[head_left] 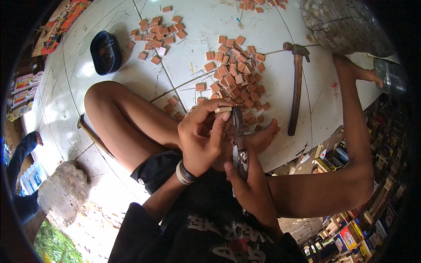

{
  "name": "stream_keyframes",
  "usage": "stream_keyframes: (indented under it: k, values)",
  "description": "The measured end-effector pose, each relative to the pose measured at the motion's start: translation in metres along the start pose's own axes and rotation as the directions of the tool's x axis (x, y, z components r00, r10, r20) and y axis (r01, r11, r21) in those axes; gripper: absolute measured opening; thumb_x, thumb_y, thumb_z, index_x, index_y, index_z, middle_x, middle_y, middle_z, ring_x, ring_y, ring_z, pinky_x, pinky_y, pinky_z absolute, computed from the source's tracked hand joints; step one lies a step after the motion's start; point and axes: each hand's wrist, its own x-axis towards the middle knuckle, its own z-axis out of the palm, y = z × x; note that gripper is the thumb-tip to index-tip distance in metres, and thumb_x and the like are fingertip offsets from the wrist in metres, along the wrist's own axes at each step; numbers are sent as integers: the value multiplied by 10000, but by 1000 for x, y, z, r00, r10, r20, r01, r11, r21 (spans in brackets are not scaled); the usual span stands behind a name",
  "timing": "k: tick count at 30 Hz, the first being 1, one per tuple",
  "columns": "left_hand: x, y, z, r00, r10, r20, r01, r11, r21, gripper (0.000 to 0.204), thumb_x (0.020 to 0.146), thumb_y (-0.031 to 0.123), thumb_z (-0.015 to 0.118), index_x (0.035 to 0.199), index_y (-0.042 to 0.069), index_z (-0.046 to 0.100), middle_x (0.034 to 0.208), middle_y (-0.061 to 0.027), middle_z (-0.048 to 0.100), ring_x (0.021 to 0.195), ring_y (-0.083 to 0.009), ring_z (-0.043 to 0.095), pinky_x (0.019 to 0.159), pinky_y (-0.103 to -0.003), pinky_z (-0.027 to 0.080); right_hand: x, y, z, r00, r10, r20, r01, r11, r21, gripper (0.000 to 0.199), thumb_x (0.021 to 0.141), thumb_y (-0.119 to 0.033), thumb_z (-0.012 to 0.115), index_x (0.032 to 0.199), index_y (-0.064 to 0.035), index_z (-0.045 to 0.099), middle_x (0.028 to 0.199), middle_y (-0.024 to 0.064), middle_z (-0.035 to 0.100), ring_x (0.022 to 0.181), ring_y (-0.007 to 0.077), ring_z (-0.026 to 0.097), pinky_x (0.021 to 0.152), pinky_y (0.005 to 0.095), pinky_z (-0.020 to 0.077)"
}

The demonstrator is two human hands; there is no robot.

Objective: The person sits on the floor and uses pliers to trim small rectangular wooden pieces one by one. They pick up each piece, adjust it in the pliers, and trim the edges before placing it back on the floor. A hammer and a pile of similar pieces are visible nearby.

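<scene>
The left hand (199,142) pinched a block (223,110), the right hand (251,185) gripped pliers (238,128) at its three o'clock, apparently aligning, needing steadiness.

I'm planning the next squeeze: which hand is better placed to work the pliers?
Probably the right hand: it holds the pliers by the handles, while the left hand pinches a small block.

Pliers (237,128) beside block (223,110) (small)

Place: makeshift workshop | pliers (237,127) | hammer (296,92) and heaped brown pieces (239,79) on white floor tiles (280,79)
</scene>
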Motion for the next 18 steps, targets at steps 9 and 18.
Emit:
stream_keyframes:
  k: [9,18]
  values:
    - [-5,-4,0,987,155,-51,-145,975,166,183,941,-48,670,1123,-60,691,1042,-122,738,904,-137,703,793,-258,564,-2,-1,2,1000,-17,9,16,999,37,534,1076,-197,582,1526,-9,363,965,28,574,804,83,531,704,241,456]
    - [-7,-3,1,985,136,-108,-118,980,158,189,931,-55,692,1120,-65,687,1053,-121,737,917,-174,716,821,-280,565,1,-1,5,994,-111,14,111,993,47,522,1075,-183,576,1516,-7,359,1018,66,582,832,105,545,742,291,482]
